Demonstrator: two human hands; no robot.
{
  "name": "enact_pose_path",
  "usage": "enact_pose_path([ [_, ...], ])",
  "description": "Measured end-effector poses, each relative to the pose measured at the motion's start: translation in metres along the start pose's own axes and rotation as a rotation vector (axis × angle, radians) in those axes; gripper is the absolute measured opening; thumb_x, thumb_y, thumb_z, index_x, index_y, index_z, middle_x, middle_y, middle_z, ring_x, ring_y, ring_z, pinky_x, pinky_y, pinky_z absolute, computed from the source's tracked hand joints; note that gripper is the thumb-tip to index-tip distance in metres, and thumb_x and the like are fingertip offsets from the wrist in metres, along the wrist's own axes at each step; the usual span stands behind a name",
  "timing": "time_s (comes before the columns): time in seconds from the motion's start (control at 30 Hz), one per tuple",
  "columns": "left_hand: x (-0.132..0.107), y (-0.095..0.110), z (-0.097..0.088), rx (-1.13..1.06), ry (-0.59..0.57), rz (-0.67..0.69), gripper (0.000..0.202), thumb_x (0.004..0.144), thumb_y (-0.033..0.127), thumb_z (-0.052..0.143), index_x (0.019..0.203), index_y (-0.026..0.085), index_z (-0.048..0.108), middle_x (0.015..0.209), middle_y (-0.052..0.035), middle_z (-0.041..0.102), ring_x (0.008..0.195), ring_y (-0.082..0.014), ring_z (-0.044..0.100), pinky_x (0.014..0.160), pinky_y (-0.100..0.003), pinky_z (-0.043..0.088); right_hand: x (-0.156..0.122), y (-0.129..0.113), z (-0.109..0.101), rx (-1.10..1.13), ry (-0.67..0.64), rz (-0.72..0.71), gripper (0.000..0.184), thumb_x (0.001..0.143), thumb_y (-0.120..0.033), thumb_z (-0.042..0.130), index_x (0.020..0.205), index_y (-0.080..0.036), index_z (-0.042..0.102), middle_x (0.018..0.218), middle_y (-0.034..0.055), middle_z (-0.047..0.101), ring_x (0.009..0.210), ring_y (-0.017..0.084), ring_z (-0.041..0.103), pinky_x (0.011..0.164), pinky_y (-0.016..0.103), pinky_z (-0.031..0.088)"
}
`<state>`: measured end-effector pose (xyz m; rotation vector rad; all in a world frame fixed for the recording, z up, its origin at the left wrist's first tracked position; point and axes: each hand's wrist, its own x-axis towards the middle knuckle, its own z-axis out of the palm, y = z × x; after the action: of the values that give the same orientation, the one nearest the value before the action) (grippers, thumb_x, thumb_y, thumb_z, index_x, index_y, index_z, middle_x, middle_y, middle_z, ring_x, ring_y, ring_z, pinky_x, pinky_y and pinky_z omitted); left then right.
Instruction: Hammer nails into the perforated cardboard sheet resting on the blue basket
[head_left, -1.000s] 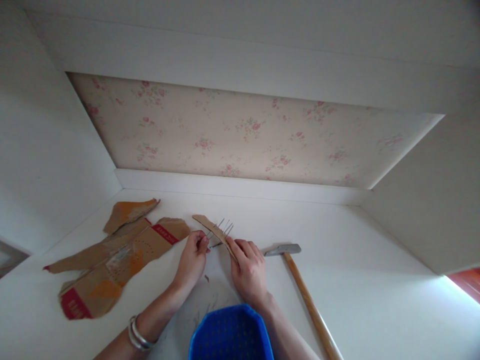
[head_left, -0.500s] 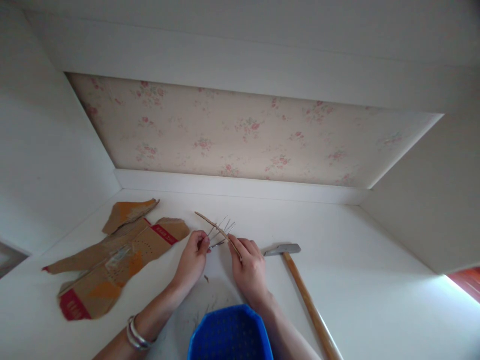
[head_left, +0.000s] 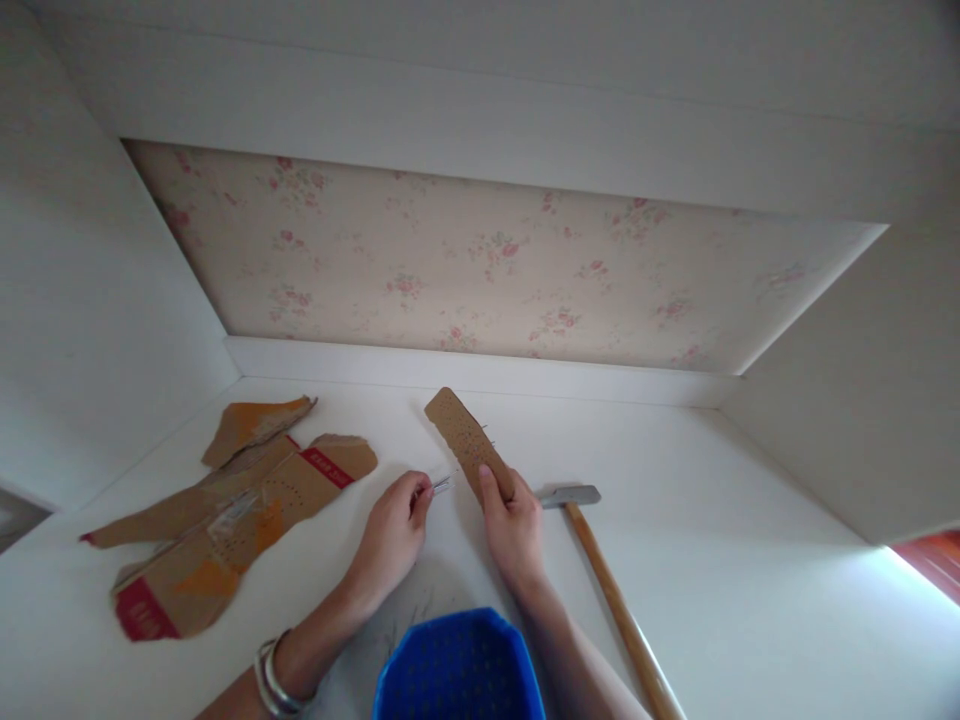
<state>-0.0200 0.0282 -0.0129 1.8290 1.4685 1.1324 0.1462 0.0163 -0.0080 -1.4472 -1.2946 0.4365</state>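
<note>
On the bench (head_left: 712,520), my left hand (head_left: 390,540) pinches nails (head_left: 441,485) in its grip; my right hand (head_left: 517,530) clamps the strip (head_left: 461,440), which I judge nearly emptied; hammer (head_left: 615,598) lies untouched.

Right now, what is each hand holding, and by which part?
The right hand grips the cardboard strip by its near end, thumb on its face. The left hand pinches thin nails at its fingertips; which end is unclear.
</note>
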Motion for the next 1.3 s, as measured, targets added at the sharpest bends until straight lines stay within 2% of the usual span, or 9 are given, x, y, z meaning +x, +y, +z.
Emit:
enact_pose_path([
  [0.2, -0.005, -0.004, -0.004, 0.347, -0.09, 0.219, 0.024, 0.095, 0.024, 0.04, 0.09, 0.023, 0.063, 0.089, -0.0079, 0.064, 0.086, -0.0262, 0.059, 0.081, -0.041, 0.047, 0.001, 0.002, 0.003, 0.073, 0.024, 0.107, 0.033, 0.092, -0.046, 0.054, 0.087, -0.02, 0.074, 0.081, 0.0053, 0.076, 0.076, 0.023, 0.067, 0.067, 0.031, 0.05],
  [0.4, -0.007, -0.005, -0.004, 0.473, -0.082, 0.241, 0.021, 0.09, 0.015, 0.043, 0.091, 0.02, 0.063, 0.093, -0.0091, 0.063, 0.088, -0.0266, 0.058, 0.084, -0.042, 0.048, 0.002, 0.003, 0.002, 0.156, 0.038, 0.193, 0.035, 0.09, -0.05, 0.057, 0.086, -0.02, 0.075, 0.083, 0.005, 0.078, 0.079, 0.025, 0.069, 0.068, 0.033, 0.051],
  [0.57, -0.005, -0.004, -0.003, 0.482, -0.045, 0.277, 0.028, 0.087, 0.013, 0.048, 0.109, 0.016, 0.065, 0.112, -0.0129, 0.063, 0.104, -0.0288, 0.056, 0.094, -0.044, 0.045, 0.002, 0.005, 0.002, 0.221, 0.045, 0.255, 0.037, 0.088, -0.052, 0.059, 0.087, -0.019, 0.076, 0.082, 0.0055, 0.078, 0.077, 0.026, 0.068, 0.068, 0.034, 0.052],
  [0.67, -0.003, -0.003, -0.004, 0.49, -0.087, 0.291, 0.031, 0.089, 0.016, 0.05, 0.115, 0.019, 0.066, 0.119, -0.01, 0.066, 0.112, -0.0291, 0.055, 0.097, -0.045, 0.044, 0.002, 0.006, 0.002, 0.266, 0.037, 0.283, 0.038, 0.087, -0.053, 0.059, 0.091, -0.019, 0.076, 0.085, 0.0058, 0.078, 0.08, 0.027, 0.069, 0.07, 0.035, 0.052],
  [0.83, -0.002, -0.001, -0.006, 0.498, -0.14, 0.254, 0.025, 0.093, 0.023, 0.05, 0.102, 0.024, 0.073, 0.105, -0.0061, 0.073, 0.098, -0.0267, 0.061, 0.088, -0.044, 0.045, 0.002, 0.006, 0.0, 0.346, 0.021, 0.313, 0.037, 0.084, -0.052, 0.063, 0.091, -0.018, 0.077, 0.088, 0.0066, 0.079, 0.084, 0.028, 0.069, 0.072, 0.035, 0.053],
  [1.07, -0.003, 0.005, -0.007, 0.486, -0.136, 0.253, 0.023, 0.093, 0.02, 0.051, 0.104, 0.022, 0.071, 0.102, -0.0052, 0.074, 0.096, -0.0251, 0.062, 0.088, -0.041, 0.045, 0.001, 0.003, -0.003, 0.466, -0.032, 0.321, 0.035, 0.082, -0.05, 0.068, 0.092, -0.018, 0.077, 0.092, 0.0046, 0.079, 0.089, 0.026, 0.068, 0.078, 0.033, 0.053],
  [1.2, -0.003, 0.005, -0.007, 0.401, -0.089, 0.245, 0.021, 0.093, 0.02, 0.051, 0.102, 0.021, 0.069, 0.101, -0.0065, 0.07, 0.096, -0.0242, 0.06, 0.088, -0.04, 0.044, 0.0, 0.003, -0.004, 0.511, -0.046, 0.336, 0.032, 0.081, -0.048, 0.071, 0.09, -0.018, 0.078, 0.09, 0.0038, 0.079, 0.089, 0.026, 0.067, 0.078, 0.034, 0.051],
  [1.3, -0.003, 0.006, -0.006, 0.236, -0.018, 0.24, 0.017, 0.094, 0.023, 0.05, 0.099, 0.021, 0.066, 0.099, -0.0066, 0.067, 0.096, -0.0228, 0.059, 0.088, -0.038, 0.044, 0.0, 0.005, -0.003, 0.571, -0.061, 0.354, 0.03, 0.08, -0.046, 0.074, 0.09, -0.019, 0.078, 0.09, 0.0041, 0.079, 0.091, 0.026, 0.066, 0.081, 0.034, 0.05],
])
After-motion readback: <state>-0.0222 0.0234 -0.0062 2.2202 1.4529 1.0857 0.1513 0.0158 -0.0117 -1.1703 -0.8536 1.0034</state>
